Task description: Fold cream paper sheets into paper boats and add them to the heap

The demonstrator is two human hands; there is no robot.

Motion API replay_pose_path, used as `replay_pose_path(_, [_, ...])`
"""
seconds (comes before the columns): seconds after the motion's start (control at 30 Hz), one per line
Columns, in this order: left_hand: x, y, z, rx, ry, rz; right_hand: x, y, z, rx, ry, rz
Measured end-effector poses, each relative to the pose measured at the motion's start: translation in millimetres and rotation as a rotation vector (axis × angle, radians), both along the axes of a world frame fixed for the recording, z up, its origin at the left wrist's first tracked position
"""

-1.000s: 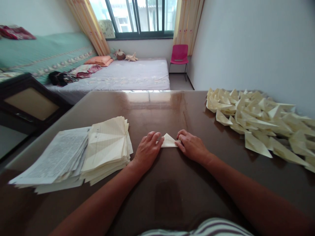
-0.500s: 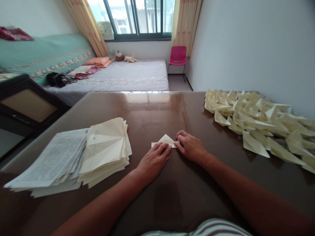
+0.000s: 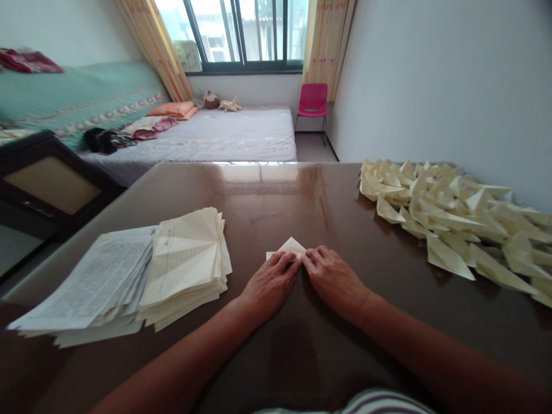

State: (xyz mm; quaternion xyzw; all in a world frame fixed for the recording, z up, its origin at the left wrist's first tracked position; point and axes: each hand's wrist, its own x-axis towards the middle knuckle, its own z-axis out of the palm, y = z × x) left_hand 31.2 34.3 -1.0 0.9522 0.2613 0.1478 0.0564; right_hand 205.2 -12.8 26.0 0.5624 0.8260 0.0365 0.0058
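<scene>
A small folded sheet of cream paper (image 3: 292, 245) lies on the brown table, its pointed top facing away from me. My left hand (image 3: 272, 282) holds the sheet down, its bent fingers close together over the lower left part. At the lower right edge, the curled fingers of my right hand (image 3: 334, 277) press on the paper, close beside the left fingertips. Both hands cover the lower part of the fold, and the right thumb is mostly hidden.
Creased, lined cream sheets (image 3: 185, 256) are stacked on the left, beside printed white sheets (image 3: 95, 282). A heap of folded cream paper shapes (image 3: 448, 207) spreads along the table's right side. Beyond the table (image 3: 259, 201) stand a bed (image 3: 241, 135) and a pink chair (image 3: 313, 100).
My right hand has moved slightly left and towards me, now covering the paper's right end that showed before. My left hand stays nearly in place on the sheet.
</scene>
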Motion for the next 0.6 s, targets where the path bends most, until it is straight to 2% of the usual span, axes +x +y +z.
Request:
replay_pose_path(0.13, [-3.1, -0.5, -1.7, 0.037, 0.045, 0.024, -0.3, -2.5, 5.3, -0.040, -0.047, 0.001])
replay_pose_path(0.27, [-8.1, -2.5, -0.6, 0.090, 0.137, 0.074, 0.0, -4.4, 11.0, -0.068, -0.091, -0.057])
replay_pose_path(0.43, [-12.5, -6.6, 5.2, 0.141, 0.211, 0.125, 1.3, -5.8, 13.2, -0.028, -0.109, -0.041])
replay_pose_path(0.6, [-13.9, -8.2, 10.3, 0.196, 0.325, 0.231, 2.0, -6.1, 14.5, -0.023, -0.103, -0.081])
